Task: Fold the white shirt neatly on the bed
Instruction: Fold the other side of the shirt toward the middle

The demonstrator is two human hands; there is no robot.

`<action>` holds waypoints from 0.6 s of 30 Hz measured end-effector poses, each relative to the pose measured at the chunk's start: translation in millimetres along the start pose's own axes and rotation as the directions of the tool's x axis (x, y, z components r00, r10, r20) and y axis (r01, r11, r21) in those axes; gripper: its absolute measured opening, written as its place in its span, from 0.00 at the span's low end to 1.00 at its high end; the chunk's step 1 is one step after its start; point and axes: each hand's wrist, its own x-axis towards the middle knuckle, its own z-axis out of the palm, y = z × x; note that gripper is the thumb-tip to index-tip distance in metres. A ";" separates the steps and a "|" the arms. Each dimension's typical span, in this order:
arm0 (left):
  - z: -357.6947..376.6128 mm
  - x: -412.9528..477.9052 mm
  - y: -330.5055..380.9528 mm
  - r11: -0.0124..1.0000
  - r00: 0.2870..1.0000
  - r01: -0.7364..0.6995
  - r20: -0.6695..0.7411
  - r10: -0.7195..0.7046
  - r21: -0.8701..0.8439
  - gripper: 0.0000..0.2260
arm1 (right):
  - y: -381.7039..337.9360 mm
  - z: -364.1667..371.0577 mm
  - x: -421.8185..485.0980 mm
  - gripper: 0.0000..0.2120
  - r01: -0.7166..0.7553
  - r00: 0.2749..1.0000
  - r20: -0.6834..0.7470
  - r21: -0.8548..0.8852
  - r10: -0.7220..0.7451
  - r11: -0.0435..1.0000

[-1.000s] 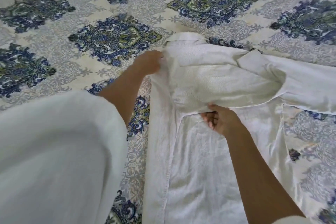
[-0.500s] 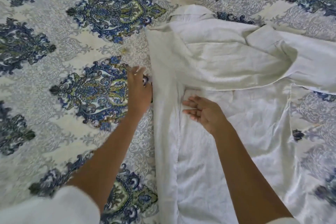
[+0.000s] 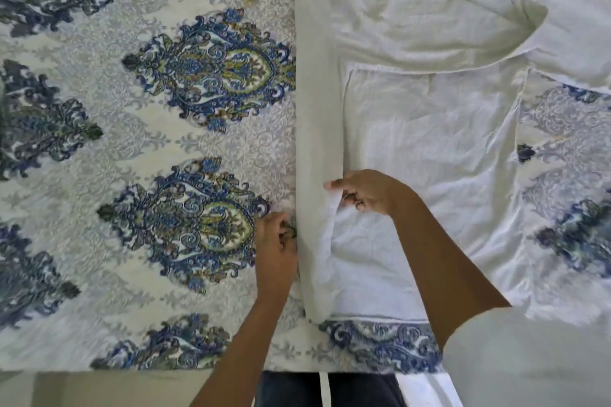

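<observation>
The white shirt (image 3: 429,129) lies spread on the patterned bed (image 3: 132,149), its left side folded inward into a long strip and one sleeve laid across the chest toward the right. My left hand (image 3: 276,249) pinches the outer edge of that folded strip near the hem. My right hand (image 3: 367,190) grips the strip's inner edge a little higher, fingers curled into the cloth, which lifts slightly there. The shirt's hem runs along the near edge of the bed.
The bedspread with blue and green medallions covers everything to the left and shows again right of the shirt (image 3: 562,175). The bed's near edge (image 3: 132,370) runs along the bottom, with dark trousers (image 3: 297,390) and my white sleeve (image 3: 529,357) below it.
Both hands have slid down the folded left strip from the shoulder toward the hem. The right hand went from flat on the cloth to gripping the fold. The view has tipped down to the bed's near edge.
</observation>
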 end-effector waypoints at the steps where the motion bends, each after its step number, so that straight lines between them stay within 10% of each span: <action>1: 3.2 -15.9 -5.2 0.999 0.999 0.032 -0.009 -0.033 -0.028 0.16 | 11.0 7.3 -5.1 0.15 -0.009 1.000 -0.007 -0.025 0.009 1.000; 18: 32.9 -125.5 -75.0 0.918 0.971 -0.228 0.151 0.187 0.325 0.31 | 150.2 87.7 -57.5 0.14 0.022 0.918 -0.396 0.021 -0.012 1.000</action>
